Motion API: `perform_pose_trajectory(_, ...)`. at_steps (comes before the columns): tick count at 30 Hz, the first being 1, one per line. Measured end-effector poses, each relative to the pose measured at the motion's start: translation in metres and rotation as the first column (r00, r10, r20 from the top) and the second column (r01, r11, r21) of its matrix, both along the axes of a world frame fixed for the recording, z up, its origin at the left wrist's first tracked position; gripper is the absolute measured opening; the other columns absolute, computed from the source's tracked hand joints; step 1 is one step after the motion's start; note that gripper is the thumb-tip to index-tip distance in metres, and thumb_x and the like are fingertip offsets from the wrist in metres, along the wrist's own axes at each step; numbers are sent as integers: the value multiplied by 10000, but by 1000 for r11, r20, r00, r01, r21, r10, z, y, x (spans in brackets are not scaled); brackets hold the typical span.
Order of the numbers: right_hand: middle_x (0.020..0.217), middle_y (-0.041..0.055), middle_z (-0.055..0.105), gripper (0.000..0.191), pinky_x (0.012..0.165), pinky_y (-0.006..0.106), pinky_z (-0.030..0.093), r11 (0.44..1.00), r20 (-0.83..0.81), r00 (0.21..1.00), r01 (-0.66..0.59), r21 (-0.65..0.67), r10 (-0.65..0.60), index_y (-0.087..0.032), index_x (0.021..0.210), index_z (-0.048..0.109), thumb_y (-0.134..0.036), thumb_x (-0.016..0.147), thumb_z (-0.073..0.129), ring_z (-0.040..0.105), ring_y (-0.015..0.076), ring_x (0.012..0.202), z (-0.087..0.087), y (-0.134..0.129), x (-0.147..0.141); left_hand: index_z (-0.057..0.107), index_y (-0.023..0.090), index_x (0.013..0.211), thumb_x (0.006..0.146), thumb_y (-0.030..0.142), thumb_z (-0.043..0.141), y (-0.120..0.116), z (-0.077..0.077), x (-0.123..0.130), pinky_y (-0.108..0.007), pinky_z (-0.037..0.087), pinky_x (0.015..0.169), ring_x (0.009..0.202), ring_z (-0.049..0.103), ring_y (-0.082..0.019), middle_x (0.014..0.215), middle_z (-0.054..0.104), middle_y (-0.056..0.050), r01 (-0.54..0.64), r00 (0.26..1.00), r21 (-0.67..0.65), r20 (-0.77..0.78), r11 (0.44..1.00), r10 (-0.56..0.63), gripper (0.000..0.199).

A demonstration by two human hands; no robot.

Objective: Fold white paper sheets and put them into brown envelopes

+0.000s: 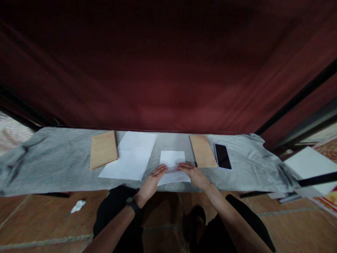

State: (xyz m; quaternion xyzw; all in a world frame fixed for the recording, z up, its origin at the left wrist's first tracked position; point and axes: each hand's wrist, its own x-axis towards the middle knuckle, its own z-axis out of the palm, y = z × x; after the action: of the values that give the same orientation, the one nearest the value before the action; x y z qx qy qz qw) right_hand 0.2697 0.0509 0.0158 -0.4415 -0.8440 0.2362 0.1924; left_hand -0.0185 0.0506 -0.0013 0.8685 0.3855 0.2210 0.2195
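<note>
A white sheet of paper [172, 157], with a crease across it, lies on the grey cloth in front of me. My left hand [152, 181] rests its outstretched fingers on the sheet's left side at the crease. From the other side, my right hand [194, 174] lays its fingers flat on the paper in the same way. The fingertips of both hands point inward, a small gap apart. Below the crease, the near part of the paper lifts slightly toward me. Neither hand is wrapped around anything.
A stack of white paper [131, 154] lies to the left, beside a brown envelope [103, 149]. Another brown envelope [202, 151] and a phone [223, 156] sit to the right. Grey cloth [60, 158] covers the narrow table; a dark red curtain [168, 70] hangs behind it.
</note>
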Motion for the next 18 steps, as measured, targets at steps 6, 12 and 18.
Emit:
perform_pose_trajectory(6, 1398, 52, 638, 641, 1153, 444, 459, 980, -316, 936, 185, 67, -155, -298, 1364, 636, 32, 851, 441, 590, 204, 1309, 4, 21, -3, 444, 254, 1489, 614, -149, 380, 22, 26, 2, -502, 345, 1233, 1521, 298, -194, 1581, 443, -65, -12, 995, 98, 95, 995, 2, 966)
perform_pose_trajectory(12, 1462, 72, 586, 663, 1184, 438, 423, 992, -73, 992, 111, 68, -106, -249, 1384, 617, 43, 798, 510, 529, 213, 1372, -8, 22, -8, 443, 240, 1495, 608, -138, 411, 29, 4, -1, -494, 343, 1233, 1529, 274, -197, 1598, 421, -69, -32, 999, 38, -11, 999, 32, 964)
perform_pose_trajectory(18, 1551, 87, 490, 686, 1237, 425, 325, 997, 207, 978, -42, 71, 26, -218, 1460, 529, -5, 809, 568, 448, 211, 1437, -15, 3, -11, 460, 258, 1501, 661, -126, 477, 25, -7, -15, -490, 297, 1247, 1516, 306, -206, 1612, 395, -78, 49, 991, -62, -125, 997, -57, 924)
